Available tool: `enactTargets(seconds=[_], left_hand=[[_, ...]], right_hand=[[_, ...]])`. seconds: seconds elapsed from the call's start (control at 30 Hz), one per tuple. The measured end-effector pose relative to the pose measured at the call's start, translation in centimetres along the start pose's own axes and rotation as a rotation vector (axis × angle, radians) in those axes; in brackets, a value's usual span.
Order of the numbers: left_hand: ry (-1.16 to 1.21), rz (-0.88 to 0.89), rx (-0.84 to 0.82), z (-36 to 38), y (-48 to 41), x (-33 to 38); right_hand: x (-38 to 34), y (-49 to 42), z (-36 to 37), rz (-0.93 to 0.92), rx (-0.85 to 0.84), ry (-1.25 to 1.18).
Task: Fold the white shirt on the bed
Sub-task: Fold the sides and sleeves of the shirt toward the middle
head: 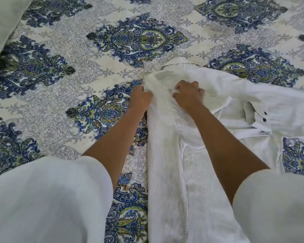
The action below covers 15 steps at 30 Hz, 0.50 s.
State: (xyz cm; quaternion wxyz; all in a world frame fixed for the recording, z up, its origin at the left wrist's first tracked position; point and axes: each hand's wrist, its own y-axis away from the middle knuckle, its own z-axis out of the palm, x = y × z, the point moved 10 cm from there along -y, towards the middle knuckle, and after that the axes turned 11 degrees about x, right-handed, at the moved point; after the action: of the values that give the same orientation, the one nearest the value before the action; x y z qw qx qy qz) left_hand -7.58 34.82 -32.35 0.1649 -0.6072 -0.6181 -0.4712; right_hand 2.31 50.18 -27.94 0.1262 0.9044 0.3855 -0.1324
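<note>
The white shirt is gripped at its bunched top by the left hand and right hand, fingers curled into the cloth, apparently to straighten it for folding; it is spread on the bed beneath and right of them

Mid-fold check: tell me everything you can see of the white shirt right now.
The white shirt is thin, lightly textured cloth, lying wrinkled on the patterned bedspread, body running toward the camera. A sleeve spreads right; a cuff below it shows two dark buttons. The far end is bunched: left hand and right hand both grip it there.
</note>
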Motion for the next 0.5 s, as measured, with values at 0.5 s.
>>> enactTargets(seconds=[0.5], left_hand=[[0.262, -0.111, -0.061, -1.0, -3.5, 1.6]], right_hand=[[-2.0, -3.6, 0.9, 0.070, 0.076, -0.266]])
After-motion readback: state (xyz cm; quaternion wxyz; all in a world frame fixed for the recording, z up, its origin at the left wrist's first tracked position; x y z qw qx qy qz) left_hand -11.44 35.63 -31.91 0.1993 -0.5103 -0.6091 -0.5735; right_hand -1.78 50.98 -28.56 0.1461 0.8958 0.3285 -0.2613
